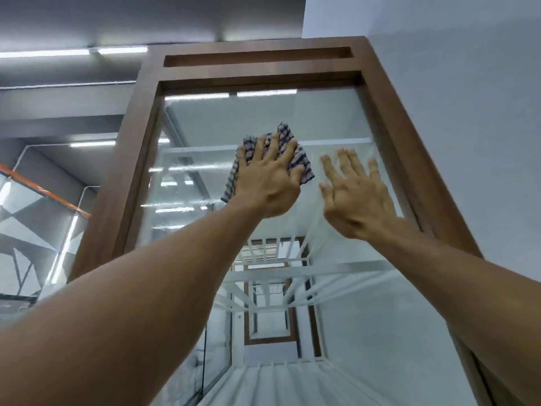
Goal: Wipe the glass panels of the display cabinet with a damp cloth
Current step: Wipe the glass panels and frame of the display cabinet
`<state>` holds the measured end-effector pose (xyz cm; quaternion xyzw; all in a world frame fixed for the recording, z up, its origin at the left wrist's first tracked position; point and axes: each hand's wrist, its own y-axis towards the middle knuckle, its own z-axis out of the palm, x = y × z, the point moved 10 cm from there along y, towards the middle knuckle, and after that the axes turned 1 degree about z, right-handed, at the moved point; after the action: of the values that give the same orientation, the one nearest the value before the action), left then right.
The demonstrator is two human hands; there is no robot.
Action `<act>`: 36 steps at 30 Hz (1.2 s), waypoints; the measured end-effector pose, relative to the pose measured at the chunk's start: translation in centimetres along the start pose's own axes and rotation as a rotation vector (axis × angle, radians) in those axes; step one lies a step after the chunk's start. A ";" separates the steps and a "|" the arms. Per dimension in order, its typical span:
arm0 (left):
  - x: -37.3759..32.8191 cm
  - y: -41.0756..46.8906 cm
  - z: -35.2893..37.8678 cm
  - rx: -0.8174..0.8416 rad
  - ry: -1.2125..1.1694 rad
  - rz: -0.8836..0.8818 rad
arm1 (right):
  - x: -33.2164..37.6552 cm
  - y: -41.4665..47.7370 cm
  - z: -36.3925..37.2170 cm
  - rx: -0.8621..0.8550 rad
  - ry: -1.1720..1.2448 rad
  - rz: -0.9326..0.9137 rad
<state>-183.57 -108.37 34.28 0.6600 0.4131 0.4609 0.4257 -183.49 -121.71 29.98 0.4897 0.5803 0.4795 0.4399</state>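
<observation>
1. Head view, the key relation: the checked cloth (306, 168) lies flat against the upper part of the front glass panel (336, 118), under the left hand (268, 183); that hand's fingers are straight and spread, pressing the cloth to the glass rather than clutching it; cloth edges show above the fingertips and below the palm on the left.
2. The panel's long axis runs up and down; the cloth sits below the top rail of the brown wooden cabinet frame (257, 68), so most of the glass lies beneath it; a downward or sideways stroke seems the natural next pass.
3. The right hand (355, 197) is just beside the cloth, on its right, fingers apart and holding nothing; it appears to lie against the glass, though contact is hard to confirm; it would block a rightward sweep.
4. Around: shelves (322, 271) show inside the cabinet; ceiling strip lights (44, 53) reflect in the glass; a pale wall (453, 112) stands to the right.
</observation>
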 end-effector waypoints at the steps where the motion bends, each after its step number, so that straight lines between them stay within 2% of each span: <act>1: -1.5 -0.6 0.6 0.016 0.008 0.069 | -1.3 -0.1 -0.4 -0.021 -0.053 0.021; 3: -2.6 -1.7 1.2 0.025 0.030 0.167 | -4.1 -0.5 -0.9 -0.035 -0.103 0.092; 4: -2.2 -1.2 1.0 0.013 0.033 0.159 | -5.4 -0.8 -0.9 -0.031 -0.093 0.123; 8: -3.7 3.8 0.7 -0.034 0.015 -0.003 | -6.8 -2.0 -0.8 -0.037 -0.002 0.077; 14: -14.2 5.6 3.2 0.026 0.028 0.195 | -10.7 -3.4 -3.1 -0.299 0.471 0.263; 16: -15.1 4.3 3.4 0.034 0.024 0.244 | -10.8 -3.6 -3.0 -0.307 0.514 0.262; 18: -15.0 2.2 3.5 0.051 0.022 0.324 | -10.1 -3.5 -3.0 -0.287 0.456 0.213; 20: -13.3 0.1 3.4 0.065 0.026 0.354 | -8.9 -3.4 -2.7 -0.242 0.312 0.137; 24: -7.3 -2.2 2.1 0.060 0.011 0.213 | -5.6 -3.4 -0.7 -0.047 0.013 0.024; 29: -1.5 -4.1 0.8 0.029 -0.003 0.105 | 1.4 -2.4 0.9 0.033 0.165 -0.030; 36: 8.3 -6.9 -1.7 -0.026 -0.016 -0.098 | 10.9 -0.4 2.0 0.019 0.119 -0.119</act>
<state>-184.34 -98.21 30.25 0.6371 0.4357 0.4395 0.4595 -183.01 -110.66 28.86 0.4289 0.6380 0.4753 0.4279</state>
